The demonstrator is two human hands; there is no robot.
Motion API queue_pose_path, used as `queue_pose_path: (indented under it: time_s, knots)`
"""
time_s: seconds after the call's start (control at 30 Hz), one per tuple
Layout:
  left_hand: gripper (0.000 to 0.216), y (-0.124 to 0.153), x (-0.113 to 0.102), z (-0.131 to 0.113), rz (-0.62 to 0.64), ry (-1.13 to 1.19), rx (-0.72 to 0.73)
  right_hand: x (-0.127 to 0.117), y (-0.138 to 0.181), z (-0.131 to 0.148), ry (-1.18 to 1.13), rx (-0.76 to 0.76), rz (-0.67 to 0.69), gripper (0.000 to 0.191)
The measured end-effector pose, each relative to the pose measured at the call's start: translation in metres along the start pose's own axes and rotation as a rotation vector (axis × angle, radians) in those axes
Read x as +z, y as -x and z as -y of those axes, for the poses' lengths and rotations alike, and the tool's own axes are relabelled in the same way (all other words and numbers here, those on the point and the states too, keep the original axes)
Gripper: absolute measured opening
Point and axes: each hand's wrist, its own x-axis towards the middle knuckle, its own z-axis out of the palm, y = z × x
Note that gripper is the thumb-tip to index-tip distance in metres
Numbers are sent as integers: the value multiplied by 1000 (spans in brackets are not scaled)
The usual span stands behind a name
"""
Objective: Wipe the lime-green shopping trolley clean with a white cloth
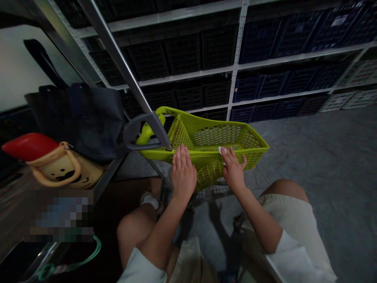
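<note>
Two bare knees and light shorts [294, 232] are seen nearest the camera, with both forearms reaching forward between them. A green cord [91, 251] lies low at the left edge.

Just beyond the knees, a lime-green basket [206, 133] is met by both hands on its near long side. The left hand [183, 173] is laid flat against the rim, its fingers straight and held together, closed on nothing. The right hand [234, 169] is set on the same rim further right, its fingers slightly spread and the thumb held apart. A small white scrap [220, 150] is pressed under its fingertips; whether it is pinched or only covered cannot be told.

The basket's long axis runs left to right, angled a little away at the right end, so its wall lies directly ahead of both sets of fingers. Its handle [145, 133] is at the left end, and the left hand is the nearer to it. A slanted metal pole [123, 67] crosses just above that end.

Further left, a tan bottle with a red cap [55, 165] and a dark bag [88, 114] are seen. Farthest off, shelves [235, 67] are filled with dark crates [182, 53], above a grey floor [324, 157].
</note>
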Motion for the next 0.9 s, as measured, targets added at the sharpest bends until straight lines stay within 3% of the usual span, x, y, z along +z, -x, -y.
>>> queue_pose_path:
  time_s: [0.07, 0.17, 0.3, 0.37, 0.47, 0.73, 0.8, 0.9]
  knots:
    - [69, 1, 2, -2, -15, 6, -9, 1, 1, 3, -8, 69, -27, 77]
    - [69, 2, 6, -5, -31, 10, -15, 4, -1, 32, -65, 104, -11, 75]
    - [62, 1, 9, -5, -14, -7, -37, 4, -4, 84, -172, -102, 101, 75]
    - [59, 1, 8, -4, -9, -7, -51, 3, -5, 95, -200, -181, 128, 75]
    - [62, 1, 6, -2, 2, 8, -35, -1, -5, 85, -165, -199, 122, 79]
    - [69, 2, 4, -3, -29, 32, -3, -8, 3, -3, 8, 33, 18, 74]
    - [69, 3, 4, -4, -31, 29, -8, -7, 4, -5, 4, 110, -14, 72]
    - [68, 3, 6, -6, -36, 31, -18, -5, 0, 22, -70, 149, -20, 71]
